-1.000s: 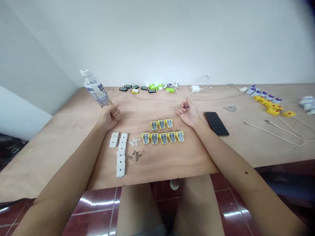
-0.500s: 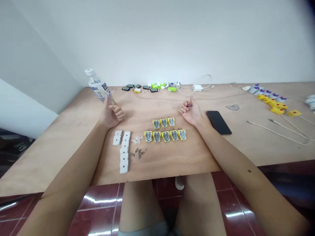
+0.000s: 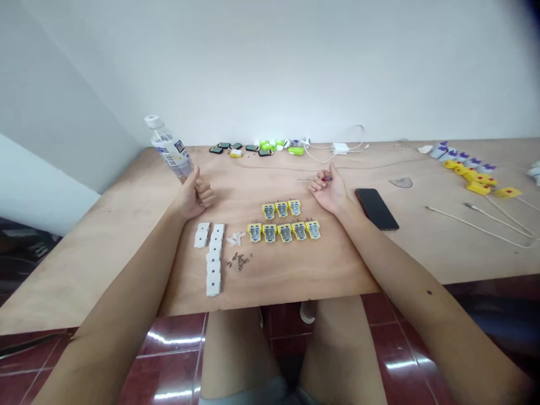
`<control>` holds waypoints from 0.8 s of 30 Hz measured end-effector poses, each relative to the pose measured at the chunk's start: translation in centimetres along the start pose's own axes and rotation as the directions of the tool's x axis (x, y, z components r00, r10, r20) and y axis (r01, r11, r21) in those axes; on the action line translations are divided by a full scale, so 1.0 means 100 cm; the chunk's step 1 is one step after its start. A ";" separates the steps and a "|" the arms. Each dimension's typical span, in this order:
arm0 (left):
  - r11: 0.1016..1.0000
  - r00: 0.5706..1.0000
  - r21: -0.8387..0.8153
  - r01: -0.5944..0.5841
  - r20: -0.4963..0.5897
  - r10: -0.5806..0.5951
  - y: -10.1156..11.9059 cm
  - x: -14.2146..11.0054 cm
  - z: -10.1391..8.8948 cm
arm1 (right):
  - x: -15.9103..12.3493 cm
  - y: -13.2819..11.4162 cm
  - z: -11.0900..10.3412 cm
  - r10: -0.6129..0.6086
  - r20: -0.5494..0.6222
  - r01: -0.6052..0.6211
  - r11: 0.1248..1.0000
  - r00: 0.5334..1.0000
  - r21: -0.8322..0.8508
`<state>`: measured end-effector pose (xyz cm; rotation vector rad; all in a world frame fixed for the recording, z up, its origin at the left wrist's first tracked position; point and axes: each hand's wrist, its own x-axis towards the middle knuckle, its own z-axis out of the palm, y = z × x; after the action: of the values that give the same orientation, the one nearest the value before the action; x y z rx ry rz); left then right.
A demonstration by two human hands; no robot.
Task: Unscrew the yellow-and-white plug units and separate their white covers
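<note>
My left hand (image 3: 194, 194) rests on the table with curled fingers and its thumb up, with nothing seen in it. Just behind it a clear plastic bottle (image 3: 171, 151) with a white cap leans to the left. My right hand (image 3: 329, 188), palm up, has its fingers curled round a thin screwdriver (image 3: 310, 179) with a reddish handle, its shaft pointing left. Between my forearms two rows of yellow plug housings (image 3: 284, 232) show their grey insides. Left of them are white covers (image 3: 214, 253), small white strips (image 3: 235, 238) and a pile of screws (image 3: 241, 261).
A black phone (image 3: 377, 208) lies right of my right hand. Along the wall are dark and green small pieces (image 3: 270, 146) and a white charger (image 3: 340, 148) with its cable. At the right are yellow and purple-grey parts (image 3: 472, 174), a clear protractor (image 3: 400, 182) and white cables (image 3: 485, 228).
My left thumb has tipped a little to the right. The screwdriver in my right hand has turned slightly, its shaft now nearly level. The things on the table have stayed in place.
</note>
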<state>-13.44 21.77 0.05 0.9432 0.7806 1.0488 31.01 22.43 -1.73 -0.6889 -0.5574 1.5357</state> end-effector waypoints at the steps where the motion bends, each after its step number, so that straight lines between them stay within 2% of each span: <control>1: 1.000 1.000 0.003 -0.005 0.006 0.005 -0.001 0.000 -0.001 | 0.000 0.000 0.000 -0.004 -0.006 0.004 1.000 1.000 -0.009; 7: 1.000 0.999 0.005 -0.009 0.036 0.009 -0.006 0.002 -0.005 | -0.002 -0.001 0.001 0.008 0.018 -0.008 1.000 1.000 -0.013; 12: 1.000 1.000 0.003 -0.007 0.011 0.007 -0.004 0.001 -0.003 | -0.003 -0.001 0.003 0.017 0.009 -0.017 0.999 1.000 0.030; 17: 1.000 1.000 0.003 0.012 -0.012 -0.012 -0.003 0.000 -0.001 | -0.003 -0.002 0.003 0.034 0.009 -0.033 0.999 0.999 -0.016; 24: 1.000 1.000 0.014 0.000 0.010 0.000 -0.005 0.002 -0.003 | -0.004 -0.001 0.005 0.023 -0.008 -0.023 0.998 1.000 0.051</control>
<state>-13.45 21.92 -0.58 0.9592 0.7809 1.0391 30.67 22.06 -1.27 -0.6646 -0.5038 1.5624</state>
